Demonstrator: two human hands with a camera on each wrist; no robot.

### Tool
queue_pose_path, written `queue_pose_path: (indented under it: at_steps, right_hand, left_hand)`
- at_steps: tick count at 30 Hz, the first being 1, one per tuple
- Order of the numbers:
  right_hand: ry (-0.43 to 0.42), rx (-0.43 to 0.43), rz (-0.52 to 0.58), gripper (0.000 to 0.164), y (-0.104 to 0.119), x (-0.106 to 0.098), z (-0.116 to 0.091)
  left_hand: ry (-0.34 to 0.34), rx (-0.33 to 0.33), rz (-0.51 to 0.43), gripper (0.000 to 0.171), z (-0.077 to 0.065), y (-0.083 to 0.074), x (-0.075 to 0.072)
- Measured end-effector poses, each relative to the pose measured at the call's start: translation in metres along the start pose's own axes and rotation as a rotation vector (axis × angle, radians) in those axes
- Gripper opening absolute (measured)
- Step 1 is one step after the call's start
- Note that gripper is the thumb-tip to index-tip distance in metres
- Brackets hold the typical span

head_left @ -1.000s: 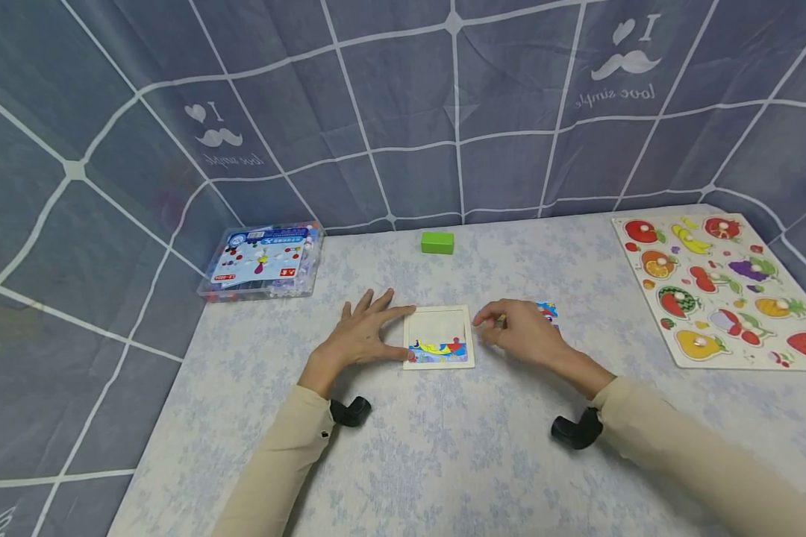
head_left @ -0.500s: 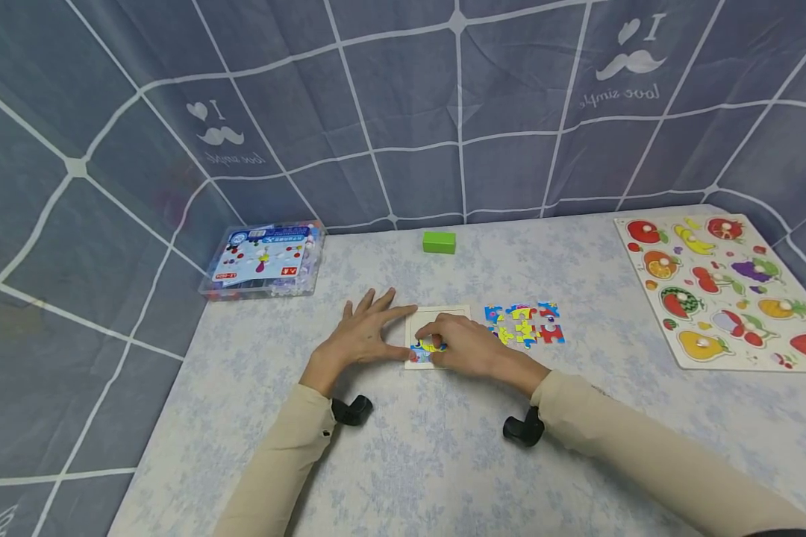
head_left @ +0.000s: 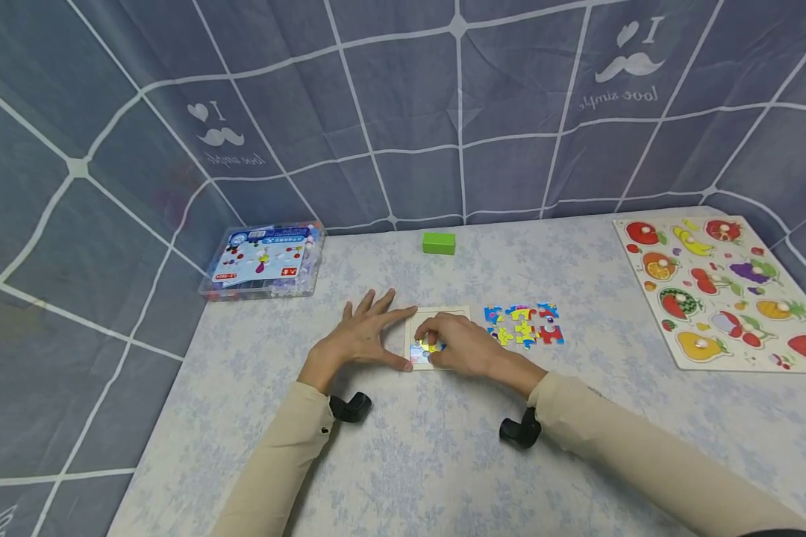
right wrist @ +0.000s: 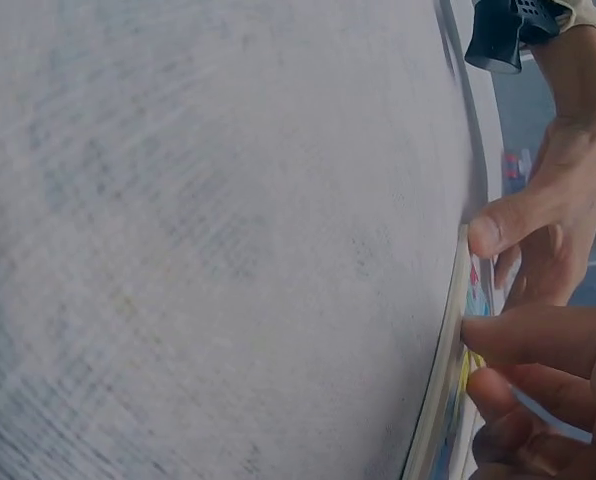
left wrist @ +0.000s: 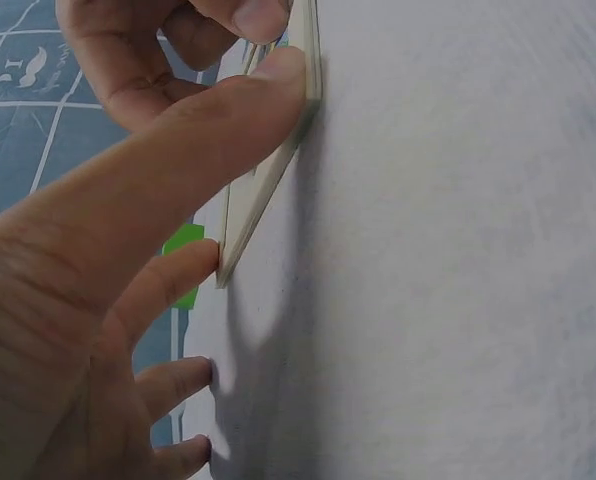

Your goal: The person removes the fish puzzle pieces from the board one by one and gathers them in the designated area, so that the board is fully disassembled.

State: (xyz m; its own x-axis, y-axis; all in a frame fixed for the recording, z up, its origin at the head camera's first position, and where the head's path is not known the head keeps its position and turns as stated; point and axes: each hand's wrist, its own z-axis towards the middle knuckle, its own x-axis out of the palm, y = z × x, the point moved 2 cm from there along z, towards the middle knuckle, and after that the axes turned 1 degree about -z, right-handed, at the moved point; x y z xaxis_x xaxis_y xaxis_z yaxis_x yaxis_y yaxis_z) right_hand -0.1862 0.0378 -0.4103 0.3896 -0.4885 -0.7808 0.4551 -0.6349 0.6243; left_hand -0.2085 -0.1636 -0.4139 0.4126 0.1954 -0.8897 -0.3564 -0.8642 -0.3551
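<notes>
A small pale wooden puzzle tray [head_left: 446, 309] lies on the table, its lower part showing blue and yellow picture pieces [head_left: 418, 352]. My left hand [head_left: 356, 339] has its fingers spread at the tray's left side; the index fingertip touches the upper left corner and the thumb the lower left one. Over the tray, my right hand [head_left: 466, 347] has curled fingers and pinches a partly hidden yellow puzzle piece [head_left: 428, 346] between thumb and index finger. The right hand hides the tray's right part. To its right lie several loose jigsaw pieces [head_left: 524, 328], blue, yellow and red.
A green block [head_left: 439, 243] sits behind the tray. At the back left is a clear plastic box [head_left: 262, 261] with a printed card. A fruit peg board [head_left: 719, 298] lies on the right. A tiled-pattern curtain [head_left: 410, 112] hangs along the back.
My right hand has moved left from beside the tray to over it, uncovering the loose pieces. My left thumb has slid slightly down to the tray's lower corner.
</notes>
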Motion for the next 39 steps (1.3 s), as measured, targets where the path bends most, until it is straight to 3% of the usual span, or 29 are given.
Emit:
queue_pose_path:
  at_steps: [4,10,13,18,23,30,39]
  right_hand:
    - [-0.029,0.003,0.014,0.032,0.003,-0.001,-0.001]
    - [-0.061,-0.03,0.191,0.014,0.007,0.0,-0.003]
    - [-0.073,-0.029,0.225,0.014,0.008,0.0,-0.004]
    - [-0.133,0.048,0.314,0.011,0.005,-0.006,-0.007]
    - [-0.138,0.144,0.414,0.015,-0.007,-0.018,-0.02]
    - [-0.142,0.269,0.378,0.017,-0.039,-0.039,-0.053]
    - [-0.141,0.33,0.283,0.016,-0.064,-0.048,-0.078]
  left_hand:
    - [-0.001,0.002,-0.002,0.1,0.0,-0.001,0.0]
    - [-0.016,-0.003,0.007,0.101,0.001,0.0,0.001]
    - [-0.022,-0.004,0.011,0.101,0.0,0.0,0.001]
    - [-0.014,-0.016,0.01,0.102,0.001,0.001,0.001]
    - [-0.011,-0.024,0.013,0.102,0.002,0.0,0.001]
    - [-0.015,-0.021,0.012,0.102,0.001,-0.001,0.001]
    - [-0.012,-0.022,-0.013,0.102,0.0,0.0,0.001]
